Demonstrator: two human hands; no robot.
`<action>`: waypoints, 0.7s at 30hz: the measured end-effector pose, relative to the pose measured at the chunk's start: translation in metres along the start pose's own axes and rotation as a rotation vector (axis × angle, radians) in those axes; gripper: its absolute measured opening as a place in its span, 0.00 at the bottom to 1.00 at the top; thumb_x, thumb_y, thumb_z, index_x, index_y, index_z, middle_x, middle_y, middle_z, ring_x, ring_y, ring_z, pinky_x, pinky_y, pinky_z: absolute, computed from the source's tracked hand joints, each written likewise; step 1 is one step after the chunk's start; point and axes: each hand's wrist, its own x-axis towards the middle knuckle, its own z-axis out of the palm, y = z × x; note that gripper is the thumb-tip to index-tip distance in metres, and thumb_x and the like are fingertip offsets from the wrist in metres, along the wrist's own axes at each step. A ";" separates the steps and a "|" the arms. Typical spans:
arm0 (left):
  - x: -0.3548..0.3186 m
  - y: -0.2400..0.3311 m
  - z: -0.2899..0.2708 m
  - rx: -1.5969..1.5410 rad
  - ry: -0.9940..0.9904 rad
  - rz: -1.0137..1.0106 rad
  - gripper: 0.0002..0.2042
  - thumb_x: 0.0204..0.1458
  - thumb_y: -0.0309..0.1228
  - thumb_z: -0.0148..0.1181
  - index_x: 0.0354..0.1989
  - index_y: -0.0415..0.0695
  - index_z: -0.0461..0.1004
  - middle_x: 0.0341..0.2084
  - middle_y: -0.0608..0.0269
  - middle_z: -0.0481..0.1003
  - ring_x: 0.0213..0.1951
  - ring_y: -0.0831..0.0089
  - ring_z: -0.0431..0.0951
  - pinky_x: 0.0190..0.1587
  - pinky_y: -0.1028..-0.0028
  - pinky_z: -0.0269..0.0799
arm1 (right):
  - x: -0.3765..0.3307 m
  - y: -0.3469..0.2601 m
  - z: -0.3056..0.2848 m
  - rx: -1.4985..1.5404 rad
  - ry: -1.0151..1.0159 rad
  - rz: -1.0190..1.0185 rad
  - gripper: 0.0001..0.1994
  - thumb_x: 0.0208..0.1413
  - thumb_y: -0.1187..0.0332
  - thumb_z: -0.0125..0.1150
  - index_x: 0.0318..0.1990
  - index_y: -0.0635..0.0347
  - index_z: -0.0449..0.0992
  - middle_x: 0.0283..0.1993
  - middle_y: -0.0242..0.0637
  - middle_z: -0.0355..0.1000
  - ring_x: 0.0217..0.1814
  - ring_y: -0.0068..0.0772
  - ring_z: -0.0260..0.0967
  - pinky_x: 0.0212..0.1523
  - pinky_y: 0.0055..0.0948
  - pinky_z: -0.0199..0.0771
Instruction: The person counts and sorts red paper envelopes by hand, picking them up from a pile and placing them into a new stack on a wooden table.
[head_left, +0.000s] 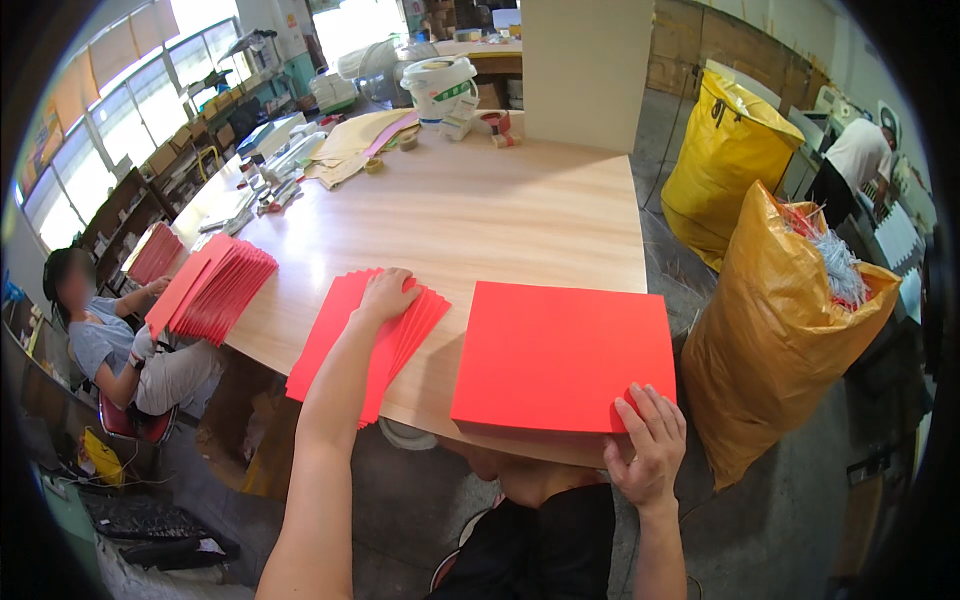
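Observation:
A neat, thick stack of red paper sheets (565,355) lies at the table's near right edge. My right hand (648,450) is at its near right corner, fingers stretched out over the top and the thumb apart by the front edge. To the left, several red sheets (340,335) are fanned out, overhanging the table's front edge. My left hand (388,297) rests on the far part of this fan, palm down, its fingers slightly bent and apart. The undersides of the sheets are hidden.
A seated person (100,330) at the left is beside another fanned red pile (215,285). A white bucket (440,90), brown papers (350,145) and tape rolls occupy the far table (520,220). Two large yellow sacks (790,330) stand right of it; a pillar (585,75) rises behind.

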 end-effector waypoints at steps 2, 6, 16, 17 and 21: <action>-0.001 -0.002 0.005 0.001 0.029 0.023 0.29 0.67 0.52 0.61 0.69 0.45 0.77 0.68 0.50 0.76 0.72 0.51 0.71 0.76 0.53 0.63 | -0.001 0.000 0.001 -0.003 -0.003 0.006 0.27 0.49 0.66 0.73 0.60 0.54 0.85 0.69 0.45 0.78 0.74 0.51 0.73 0.76 0.51 0.65; 0.001 -0.011 0.010 0.009 0.072 0.047 0.26 0.69 0.49 0.59 0.67 0.45 0.78 0.68 0.52 0.76 0.71 0.52 0.73 0.75 0.51 0.63 | 0.001 -0.001 0.002 0.007 0.004 -0.001 0.27 0.49 0.66 0.73 0.61 0.55 0.85 0.69 0.45 0.78 0.74 0.51 0.73 0.76 0.50 0.65; -0.003 0.004 0.017 -0.008 0.102 -0.085 0.21 0.71 0.46 0.55 0.64 0.46 0.78 0.66 0.53 0.77 0.70 0.52 0.74 0.78 0.44 0.57 | 0.002 0.000 0.002 0.010 0.004 0.000 0.27 0.49 0.66 0.73 0.60 0.55 0.85 0.69 0.45 0.78 0.74 0.50 0.73 0.76 0.51 0.65; -0.004 0.003 0.018 -0.004 0.116 -0.084 0.21 0.71 0.46 0.55 0.63 0.46 0.78 0.66 0.53 0.77 0.70 0.52 0.74 0.78 0.44 0.57 | 0.002 0.000 0.002 0.011 0.006 -0.003 0.27 0.49 0.66 0.74 0.60 0.55 0.85 0.69 0.45 0.78 0.74 0.50 0.73 0.76 0.51 0.65; -0.005 0.005 0.019 -0.016 0.149 -0.082 0.20 0.71 0.46 0.55 0.62 0.46 0.78 0.65 0.54 0.78 0.69 0.53 0.74 0.78 0.44 0.57 | 0.001 0.000 0.004 0.006 0.011 -0.004 0.27 0.48 0.67 0.74 0.60 0.55 0.85 0.69 0.44 0.78 0.74 0.50 0.73 0.76 0.51 0.66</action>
